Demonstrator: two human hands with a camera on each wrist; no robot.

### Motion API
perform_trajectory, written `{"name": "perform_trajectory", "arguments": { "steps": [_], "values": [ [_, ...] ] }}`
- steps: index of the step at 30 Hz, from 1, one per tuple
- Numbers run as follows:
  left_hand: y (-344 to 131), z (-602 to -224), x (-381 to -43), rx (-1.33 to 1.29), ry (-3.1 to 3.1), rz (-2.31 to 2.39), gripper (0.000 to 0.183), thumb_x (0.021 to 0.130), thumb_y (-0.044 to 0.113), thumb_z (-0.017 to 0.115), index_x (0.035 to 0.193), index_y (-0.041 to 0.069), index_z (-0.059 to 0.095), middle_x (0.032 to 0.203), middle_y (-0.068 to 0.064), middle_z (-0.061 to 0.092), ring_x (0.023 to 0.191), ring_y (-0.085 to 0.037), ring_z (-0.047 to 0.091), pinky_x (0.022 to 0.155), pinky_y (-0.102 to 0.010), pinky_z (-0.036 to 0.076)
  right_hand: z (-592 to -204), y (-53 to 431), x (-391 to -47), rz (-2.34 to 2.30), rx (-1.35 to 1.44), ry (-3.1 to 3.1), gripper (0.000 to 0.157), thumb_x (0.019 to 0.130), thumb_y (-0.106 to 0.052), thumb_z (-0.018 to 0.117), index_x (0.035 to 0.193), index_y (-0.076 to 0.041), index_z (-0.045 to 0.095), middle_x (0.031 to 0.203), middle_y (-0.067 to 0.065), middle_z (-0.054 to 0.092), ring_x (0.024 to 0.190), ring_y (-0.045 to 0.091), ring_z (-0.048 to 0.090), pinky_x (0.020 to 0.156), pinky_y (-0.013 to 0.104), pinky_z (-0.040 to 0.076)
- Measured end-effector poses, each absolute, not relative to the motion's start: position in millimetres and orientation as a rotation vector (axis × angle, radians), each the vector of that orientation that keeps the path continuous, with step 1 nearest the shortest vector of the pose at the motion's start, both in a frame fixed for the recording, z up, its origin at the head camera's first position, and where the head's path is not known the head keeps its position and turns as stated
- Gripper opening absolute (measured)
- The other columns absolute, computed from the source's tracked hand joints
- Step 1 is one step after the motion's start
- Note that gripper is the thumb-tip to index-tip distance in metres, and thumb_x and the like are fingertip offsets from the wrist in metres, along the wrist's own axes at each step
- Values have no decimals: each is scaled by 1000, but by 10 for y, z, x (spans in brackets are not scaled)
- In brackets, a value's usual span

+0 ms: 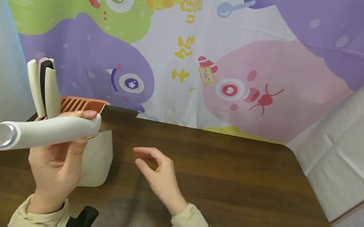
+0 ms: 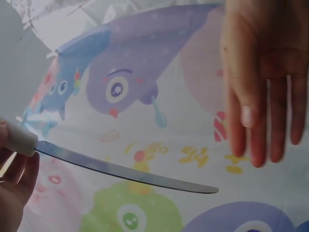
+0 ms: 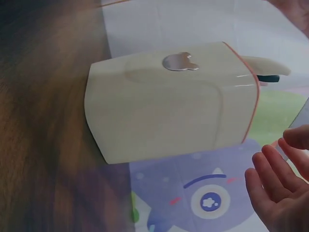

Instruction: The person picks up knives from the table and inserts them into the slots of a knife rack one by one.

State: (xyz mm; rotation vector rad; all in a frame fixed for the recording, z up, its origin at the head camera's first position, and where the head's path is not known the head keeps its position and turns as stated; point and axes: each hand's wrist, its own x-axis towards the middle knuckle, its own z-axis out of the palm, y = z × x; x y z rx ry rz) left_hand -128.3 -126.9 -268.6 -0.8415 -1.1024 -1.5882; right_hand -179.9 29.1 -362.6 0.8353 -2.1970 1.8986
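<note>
My left hand (image 1: 58,161) grips a kitchen knife by its thick white handle (image 1: 52,132), raised above the table's left side. In the left wrist view the knife's long narrow blade (image 2: 125,170) shows in full; the head view has it nearly edge-on. Behind that hand stands a cream knife block (image 1: 99,160) with an orange slotted top (image 1: 76,104), partly hidden by hand and handle. Several white and dark handles (image 1: 52,92) stick up out of it. To the right of the block, apart from it, my right hand (image 1: 162,176) hovers with fingers loosely bent, holding nothing.
A dark brown wooden table (image 1: 244,196) lies beneath both hands. Behind it hangs a cloth (image 1: 177,100) printed with cartoon monsters, and a white sheet (image 1: 353,146) closes the right side. The block's front bears a shiny bear-shaped badge (image 3: 179,62).
</note>
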Motion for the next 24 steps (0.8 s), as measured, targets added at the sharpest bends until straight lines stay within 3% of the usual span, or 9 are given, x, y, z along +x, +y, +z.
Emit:
{"name": "perform_trajectory", "arguments": {
  "steps": [6,13,17,24],
  "values": [
    [-1330,-2667,-1264,-802,-1013,-1583,22,78,-9,62,94,-22,54,92,-25,63,90,-30,62,85,-29,48,-3720,176,-1860,1882,858,-2242,29,87,-14,61,115,-12,61,114,3,63,104,24,59,87,29,48],
    [-1368,-2626,-1205,-722,-877,-1591,27,72,-7,69,90,-22,54,86,-26,63,85,-30,63,83,-30,50,-3794,29,-1878,1783,996,-2291,45,85,-16,64,128,-14,50,128,2,52,116,12,50,94,25,43],
    [-1383,-2586,-1147,-643,-833,-1576,31,68,-3,75,86,-20,55,84,-24,64,83,-29,64,82,-30,50,-3851,-57,-1886,1770,1059,-2297,55,84,-14,65,134,-14,43,134,2,46,123,13,43,96,25,42],
    [-1513,-2606,-1157,-542,-798,-1546,35,65,-1,78,85,-18,54,83,-25,63,82,-30,64,82,-31,50,-3907,-206,-1913,1769,1050,-2294,55,86,-13,63,135,-9,40,135,6,44,123,17,44,95,22,42]
  ]
}}
